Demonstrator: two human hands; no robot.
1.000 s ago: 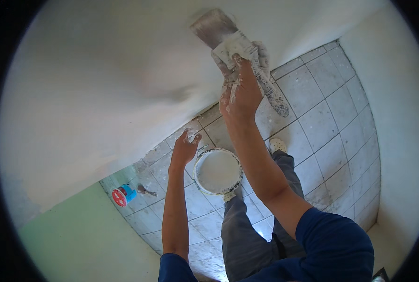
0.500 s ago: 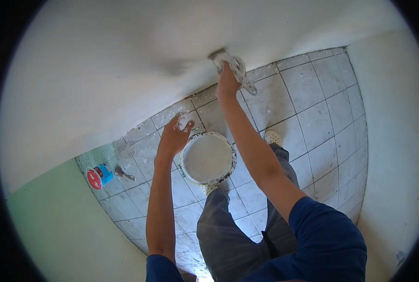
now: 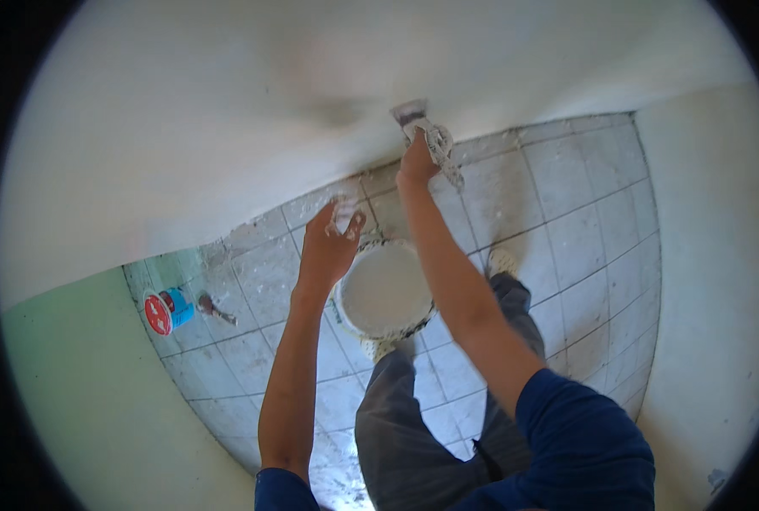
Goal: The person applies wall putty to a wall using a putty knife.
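Note:
My right hand (image 3: pixel 419 162) is closed round the handle of a putty knife (image 3: pixel 411 111) crusted with pale filler. Its blade points up at the whitish wall (image 3: pixel 226 128), seemingly against it low down above the floor. My left hand (image 3: pixel 321 243), smeared with white filler, hovers over the bucket's far left rim. Its thumb and fingers are curved but apart, and nothing shows between them. Below and between my arms stands a round bucket (image 3: pixel 385 289) of smooth off-white filler, its rim dirty and spattered. My right forearm hides part of its right edge.
A blue tub with a red round end (image 3: pixel 160 314) lies on the tiled floor (image 3: pixel 567 221) at the left, beside a small dark tool (image 3: pixel 217 311). Pale green wall (image 3: pixel 73 375) borders the left, another wall (image 3: pixel 711 255) the right. My feet straddle the bucket's near side.
The view has shifted a little. The putty knife sits slightly lower in the picture, and its blade has turned more upright. My left hand has moved slightly right, still with its fingers apart.

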